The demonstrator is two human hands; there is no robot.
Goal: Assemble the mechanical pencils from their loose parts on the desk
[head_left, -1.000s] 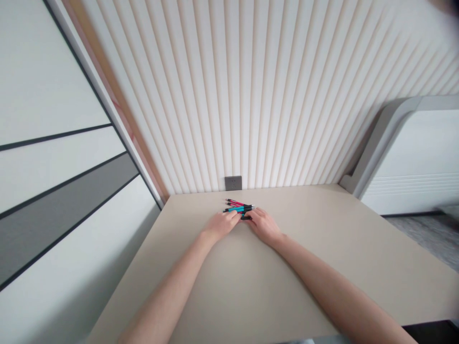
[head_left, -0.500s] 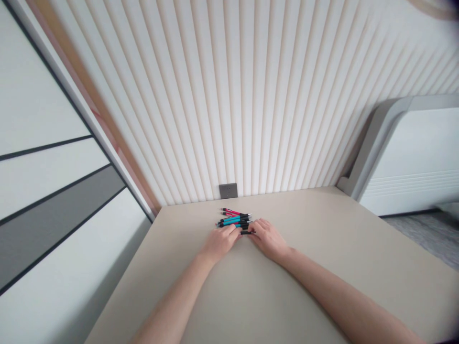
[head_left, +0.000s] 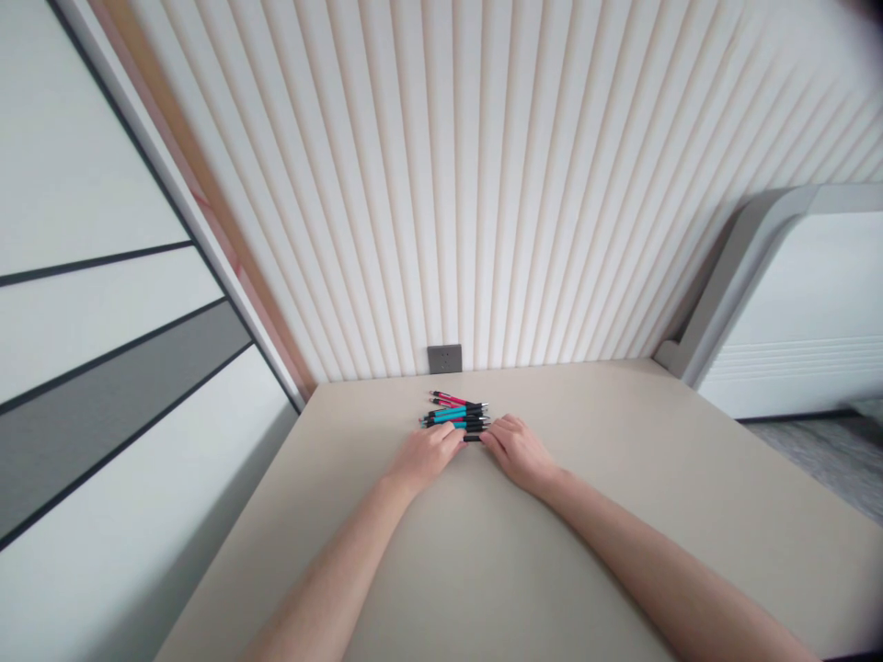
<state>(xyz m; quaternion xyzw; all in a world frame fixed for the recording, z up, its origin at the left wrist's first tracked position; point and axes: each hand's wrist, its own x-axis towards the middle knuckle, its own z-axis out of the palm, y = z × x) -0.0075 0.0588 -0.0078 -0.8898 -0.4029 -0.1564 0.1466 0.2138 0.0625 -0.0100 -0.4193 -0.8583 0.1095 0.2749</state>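
Between my two hands lies a pen (head_left: 473, 439) with a black section showing; its ends are covered by my fingers. My left hand (head_left: 429, 455) is closed on the pen's left end, fingers bent. At the other end, my right hand (head_left: 519, 452) pinches it with curled fingers. Just beyond my fingers is a loose pile of pens: blue-and-black pens (head_left: 452, 413) lie crosswise in front, and red-and-black pens (head_left: 448, 397) slant behind them. The left hand partly hides the nearest pens of the pile.
The beige tabletop (head_left: 586, 405) runs back to a white ribbed wall (head_left: 483, 184). A dark socket (head_left: 445, 359) sits on the wall behind the pens. White-and-grey panels (head_left: 124, 368) stand along the left, and a pale headboard (head_left: 793, 294) is at the right.
My right hand's fingers have shifted from raised around the pen's right end to lying lower over it. The pile looks unchanged; the view has moved slightly.
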